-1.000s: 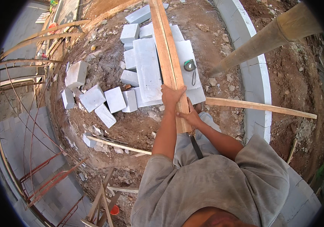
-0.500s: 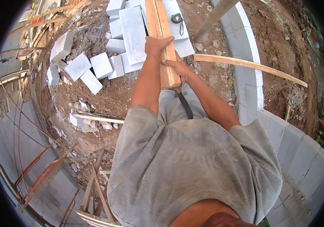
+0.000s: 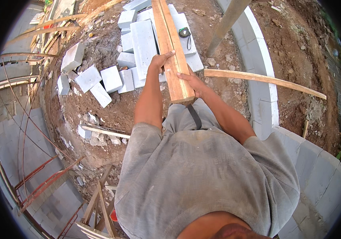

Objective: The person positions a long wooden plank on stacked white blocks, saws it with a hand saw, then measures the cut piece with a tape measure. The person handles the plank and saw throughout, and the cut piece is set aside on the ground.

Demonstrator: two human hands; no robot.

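Observation:
Two long wooden beams point(image 3: 169, 44) lie side by side with a narrow seam between them, running from near my waist away over the blocks. My left hand point(image 3: 162, 62) grips their left edge, thumb across the top face and fingers mostly hidden underneath. Nearer the squared end, my right hand point(image 3: 193, 83) holds the right edge, with its thumb on top. Under and around the beams are stacked pale concrete blocks point(image 3: 143, 49). A tape measure point(image 3: 184, 32) with a dark wrist strap rests on a block just right of the beams.
Loose blocks point(image 3: 88, 79) lie on the brown soil to the left. A low block wall point(image 3: 264, 71) curves along the right, crossed by a thin wooden strip point(image 3: 268, 79). A slanted pole point(image 3: 228, 26) stands ahead. Red metal bars point(image 3: 45, 186) and a wooden frame point(image 3: 98, 199) are at the lower left.
The beams' near end has come closer to my body and swung slightly right. My left hand has shifted from reaching across the top to the left edge; my right hand has moved slightly back.

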